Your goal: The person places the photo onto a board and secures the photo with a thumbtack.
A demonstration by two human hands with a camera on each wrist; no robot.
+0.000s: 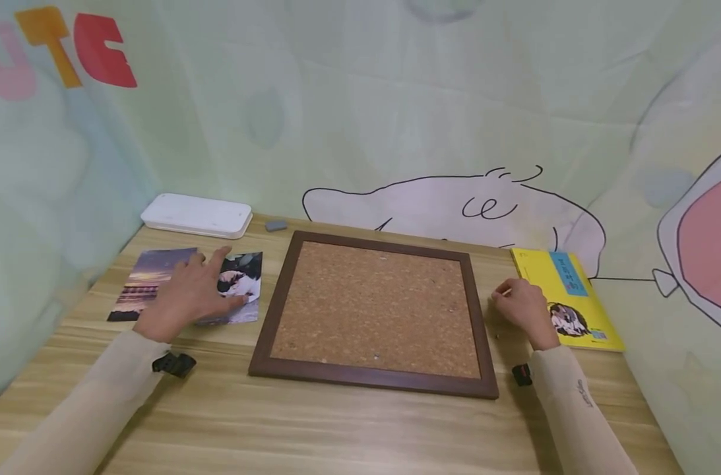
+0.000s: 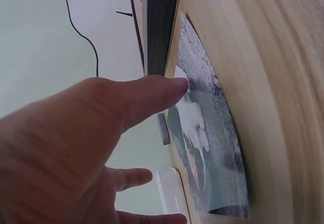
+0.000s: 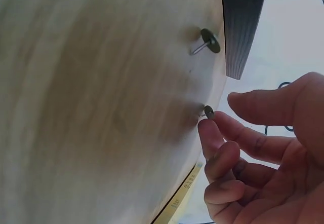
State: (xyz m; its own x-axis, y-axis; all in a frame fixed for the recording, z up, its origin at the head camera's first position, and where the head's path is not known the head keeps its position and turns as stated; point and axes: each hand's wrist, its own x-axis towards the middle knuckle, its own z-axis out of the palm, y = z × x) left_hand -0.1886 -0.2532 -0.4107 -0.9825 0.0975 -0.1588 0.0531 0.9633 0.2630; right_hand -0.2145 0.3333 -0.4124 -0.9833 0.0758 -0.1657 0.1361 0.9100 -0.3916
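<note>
In the head view my left hand (image 1: 190, 290) is spread over two photos at the table's left. One is a sunset photo (image 1: 143, 277), partly covered by the hand; the other, a darker photo (image 1: 241, 280), shows a white shape. My left thumb (image 2: 162, 89) reaches over this second photo (image 2: 202, 133) at its edge; whether it touches is unclear. On the right, my right hand (image 3: 268, 158) has loosely bent fingers beside a thumbtack (image 3: 208, 112), thumb apart from it. A second thumbtack (image 3: 210, 40) lies on the table nearer the frame.
A cork board (image 1: 378, 307) in a brown frame lies mid-table between the hands. Behind the photos are a white case (image 1: 196, 214) and a small grey block (image 1: 276, 225). The yellow book (image 1: 574, 303) lies at the right, against the printed curtain (image 1: 396, 119).
</note>
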